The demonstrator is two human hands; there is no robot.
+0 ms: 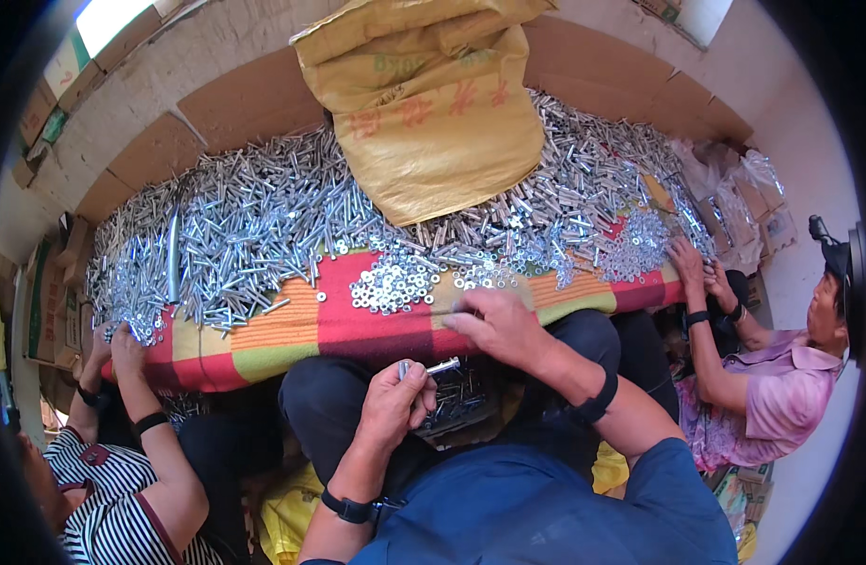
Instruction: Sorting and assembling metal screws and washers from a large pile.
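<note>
My left hand (pixel 393 405) is closed on a metal anchor bolt (pixel 443 366), which juts out to the right between thumb and fingers, above my lap. Farther up and to the right, my right hand (pixel 504 330) hovers at the edge of the cloth (pixel 348 325). Its fingers are loosely bent and apart, with nothing visible in them. Just beyond that hand lie small washers (pixel 485 273) in a scattered patch. To their left is a heap of nuts (pixel 392 284). Behind these spreads a large pile of metal bolts and sleeves (pixel 264 212).
A yellow woven sack (pixel 433 132) lies over the pile's middle. Cardboard sheets (pixel 249 99) line the back. One person in stripes (pixel 122 480) works at the left, another in pink (pixel 762 395) at the right. More parts sit in a container (pixel 461 405) below the cloth.
</note>
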